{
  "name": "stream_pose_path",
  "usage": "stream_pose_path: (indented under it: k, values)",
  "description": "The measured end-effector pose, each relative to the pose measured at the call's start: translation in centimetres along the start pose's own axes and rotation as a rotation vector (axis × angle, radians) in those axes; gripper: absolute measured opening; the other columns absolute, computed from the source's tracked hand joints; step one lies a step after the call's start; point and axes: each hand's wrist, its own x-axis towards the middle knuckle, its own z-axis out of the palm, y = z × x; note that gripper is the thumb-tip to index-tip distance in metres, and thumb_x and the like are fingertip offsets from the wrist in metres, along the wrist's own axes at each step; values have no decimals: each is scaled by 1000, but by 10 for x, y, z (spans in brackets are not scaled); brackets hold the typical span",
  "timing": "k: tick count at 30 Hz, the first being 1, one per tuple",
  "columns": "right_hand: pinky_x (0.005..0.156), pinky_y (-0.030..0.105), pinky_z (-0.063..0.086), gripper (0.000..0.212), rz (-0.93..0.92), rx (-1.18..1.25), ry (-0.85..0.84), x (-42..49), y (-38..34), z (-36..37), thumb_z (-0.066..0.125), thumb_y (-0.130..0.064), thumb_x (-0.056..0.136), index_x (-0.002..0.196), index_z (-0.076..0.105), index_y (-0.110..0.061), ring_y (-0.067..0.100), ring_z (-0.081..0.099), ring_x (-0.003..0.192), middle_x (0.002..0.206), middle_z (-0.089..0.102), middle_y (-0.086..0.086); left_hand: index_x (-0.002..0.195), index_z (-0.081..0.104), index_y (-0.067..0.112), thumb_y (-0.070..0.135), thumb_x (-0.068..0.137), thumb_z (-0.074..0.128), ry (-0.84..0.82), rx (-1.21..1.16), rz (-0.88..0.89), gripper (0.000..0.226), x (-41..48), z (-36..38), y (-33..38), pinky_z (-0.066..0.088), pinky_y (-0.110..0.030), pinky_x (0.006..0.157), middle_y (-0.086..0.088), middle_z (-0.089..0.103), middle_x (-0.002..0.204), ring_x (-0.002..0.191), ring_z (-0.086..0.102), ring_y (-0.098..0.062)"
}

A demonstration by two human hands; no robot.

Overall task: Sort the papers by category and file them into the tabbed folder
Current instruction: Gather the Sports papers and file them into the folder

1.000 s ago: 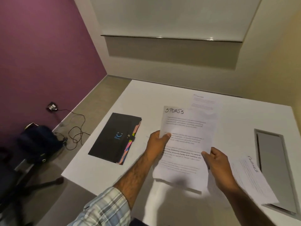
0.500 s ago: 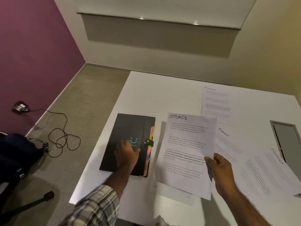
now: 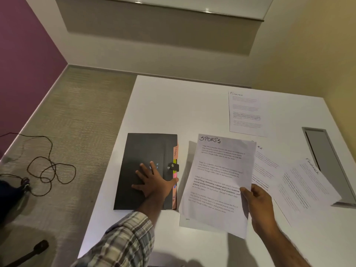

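Note:
A black tabbed folder (image 3: pixel 134 151) lies closed on the white table (image 3: pixel 173 105), coloured tabs sticking out along its right edge and a snap strap across them. My left hand (image 3: pixel 152 182) rests flat on its cover, fingers spread. My right hand (image 3: pixel 257 202) pinches the lower right edge of a sheet headed SPORTS (image 3: pixel 219 170), held just above the table right of the folder. Another sheet (image 3: pixel 192 222) lies under it. Three sheets headed FINANCE lie on the table: one far back (image 3: pixel 245 113), one partly hidden (image 3: pixel 264 168), one at the right (image 3: pixel 308 185).
A grey recessed cable tray (image 3: pixel 327 160) runs along the table's right side, one paper overlapping its edge. On the carpet to the left lie a tangled black cable (image 3: pixel 50 170) and a dark bag (image 3: pixel 9 197). A chair base (image 3: pixel 36 249) shows at bottom left.
My left hand let go of the SPORTS sheet, moved left and settled flat on the folder. My right hand alone now holds the sheet. The view shifted left and down.

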Motion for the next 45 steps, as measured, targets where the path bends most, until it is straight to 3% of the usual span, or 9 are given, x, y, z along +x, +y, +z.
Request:
stream_pose_path:
  k: [7, 11, 14, 16, 21, 28, 31, 40, 45]
  values:
    - [64, 32, 54, 9, 13, -11, 12, 1, 7, 8, 65, -8, 96, 91, 71, -4, 27, 73, 74, 83, 77, 6, 161, -2, 25, 82, 76, 56, -98, 78, 41, 118, 1, -5, 5, 19, -77, 110, -13, -12, 169, 154, -3, -46]
    - [64, 31, 53, 8, 3, 9, 38, 11, 6, 11, 64, -8, 96, 92, 70, -4, 28, 71, 75, 87, 76, 10, 159, 18, 12, 62, 97, 42, -93, 59, 134, 83, -2, -17, 2, 34, -65, 112, -16, 12, 169, 152, 17, -45]
    - [64, 31, 52, 10, -1, 14, 38, 21, 2, 18, 63, -8, 97, 92, 69, -1, 29, 71, 77, 87, 75, 11, 131, 52, 8, 42, 105, 37, -31, 76, 296, 46, -6, -27, -6, 56, -41, 95, -14, 56, 137, 122, 59, -32]
    - [63, 30, 53, 12, -4, 19, 35, 26, -3, 28, 63, -8, 97, 92, 68, 1, 29, 70, 76, 87, 75, 11, 105, 54, 14, 37, 107, 37, 1, 79, 377, 30, -10, -33, -12, 60, -30, 79, -7, 64, 105, 93, 67, -18]
    - [45, 11, 44, 13, -49, -15, -17, 30, -20, 60, 60, -6, 98, 88, 68, -6, 13, 65, 63, 79, 71, 2, 92, 49, 15, 31, 109, 35, 4, -100, 373, 27, -16, -41, -23, 46, -18, 54, -3, 60, 87, 68, 61, -10]
    - [56, 16, 48, 14, -122, -167, -93, 35, -20, 114, 57, -8, 94, 88, 70, -10, 13, 65, 66, 77, 71, -4, 93, 48, 19, 37, 108, 34, -29, -93, 350, 27, -19, -50, -22, 49, -15, 53, 2, 60, 89, 69, 66, -9]
    - [49, 8, 41, 17, -161, -220, -118, 30, -20, 130, 55, -5, 95, 82, 64, -12, 3, 51, 58, 68, 59, -11, 100, 49, 20, 38, 108, 32, -25, -111, 355, 26, -23, -52, -23, 54, -17, 55, 4, 60, 92, 71, 66, -8]
    - [53, 15, 38, 17, -167, -316, -246, 29, -21, 180, 50, -14, 96, 92, 67, -12, 13, 62, 73, 84, 66, -2, 133, 46, 13, 41, 106, 35, -83, -102, 366, 40, -28, -58, -25, 64, -39, 82, -12, 58, 135, 98, 70, -21]
    - [56, 18, 43, 15, -60, -236, -287, 25, -27, 208, 52, -32, 102, 100, 62, -21, 13, 66, 78, 93, 66, -5, 142, 36, 18, 52, 100, 47, -131, -249, 282, 55, -30, -59, -27, 64, -41, 80, -2, 65, 116, 88, 72, -16]
